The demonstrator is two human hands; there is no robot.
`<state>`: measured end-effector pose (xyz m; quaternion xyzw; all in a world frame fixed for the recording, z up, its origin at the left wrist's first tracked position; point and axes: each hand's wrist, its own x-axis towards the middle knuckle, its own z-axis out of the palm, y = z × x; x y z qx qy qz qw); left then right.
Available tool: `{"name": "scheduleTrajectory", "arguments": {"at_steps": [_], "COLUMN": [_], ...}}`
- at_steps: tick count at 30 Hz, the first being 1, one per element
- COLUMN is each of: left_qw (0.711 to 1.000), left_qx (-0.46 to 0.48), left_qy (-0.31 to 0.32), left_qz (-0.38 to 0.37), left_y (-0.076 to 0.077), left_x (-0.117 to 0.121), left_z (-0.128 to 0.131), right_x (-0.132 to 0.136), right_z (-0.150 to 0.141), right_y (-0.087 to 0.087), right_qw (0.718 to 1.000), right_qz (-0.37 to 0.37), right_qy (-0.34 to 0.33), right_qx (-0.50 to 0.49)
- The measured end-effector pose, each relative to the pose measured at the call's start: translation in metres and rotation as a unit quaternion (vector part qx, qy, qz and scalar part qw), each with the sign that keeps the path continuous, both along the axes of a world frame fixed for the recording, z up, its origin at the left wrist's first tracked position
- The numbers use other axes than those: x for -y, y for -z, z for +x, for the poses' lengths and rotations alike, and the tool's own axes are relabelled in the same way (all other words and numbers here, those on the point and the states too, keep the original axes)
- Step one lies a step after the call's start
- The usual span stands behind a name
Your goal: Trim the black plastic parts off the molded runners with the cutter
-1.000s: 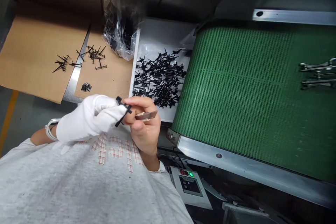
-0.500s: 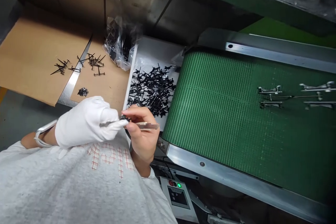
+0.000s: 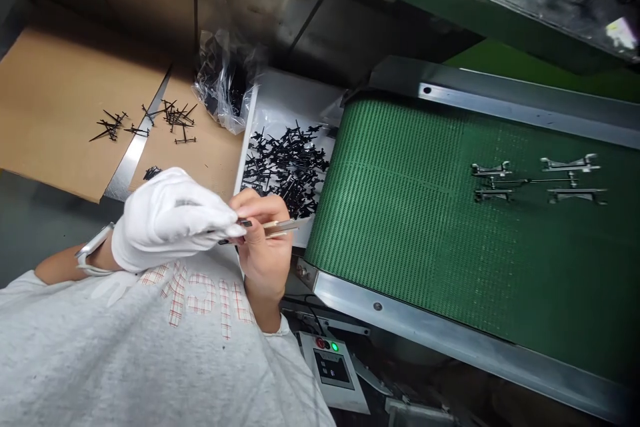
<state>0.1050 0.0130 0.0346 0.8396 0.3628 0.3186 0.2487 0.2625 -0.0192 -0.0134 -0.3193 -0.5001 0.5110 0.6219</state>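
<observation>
A: What was the place like? I caught the dark panels [image 3: 260, 3] at the back and that was it

B: Big green belt [image 3: 385, 187] on the right, with silvery parts [image 3: 540, 180] sitting on it. There was a control box [image 3: 333, 373] with a green light down below the belt's near side

A: And over to the left?

B: Cardboard [image 3: 55, 73], with a metal strip [image 3: 125, 168] showing between the sheets. Spiky black bits [image 3: 177, 115] lay scattered over it. Next to that stood a clear bag [image 3: 223, 97] with dark stuff inside, then a white tray [image 3: 283, 97] holding a messy heap [image 3: 287, 170] of black parts

A: OK, and the hands?

B: The left hand [image 3: 173, 220] wore a white glove, fingertips pinched together on a small black piece [image 3: 245, 222]. The right hand [image 3: 265, 247] was bare and closed around a thin tool [image 3: 283, 228], one end of it sticking out toward the belt

A: So where was the piece exactly?

B: Right where the two hands met, in front of the grey shirt [image 3: 200, 353]. Fingers covered most of it, so I couldn't tell its full shape, or whether the tool touched it
</observation>
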Motion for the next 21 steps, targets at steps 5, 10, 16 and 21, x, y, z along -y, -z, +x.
{"name": "scheduleTrajectory", "arguments": {"at_steps": [5, 10, 16, 21], "left_qw": [0.993, 0.994, 0.997, 0.995], "left_qx": [0.067, 0.012, 0.063, 0.057], "left_qy": [0.061, 0.083, -0.023, -0.002], "left_qz": [-0.076, -0.065, -0.048, -0.086], "left_y": [-0.021, -0.03, -0.014, -0.011], "left_x": [-0.006, -0.005, 0.012, 0.013], "left_z": [-0.01, -0.015, -0.019, -0.023], "right_x": [0.008, 0.017, 0.016, 0.017], "right_z": [0.01, 0.013, 0.011, 0.012], "right_y": [-0.008, -0.015, -0.017, -0.016], "right_qw": [0.974, 0.946, 0.937, 0.933], "right_qz": [0.05, 0.105, 0.139, 0.147], "right_qy": [0.104, 0.117, 0.134, 0.145], "right_qx": [0.197, 0.284, 0.291, 0.293]}}
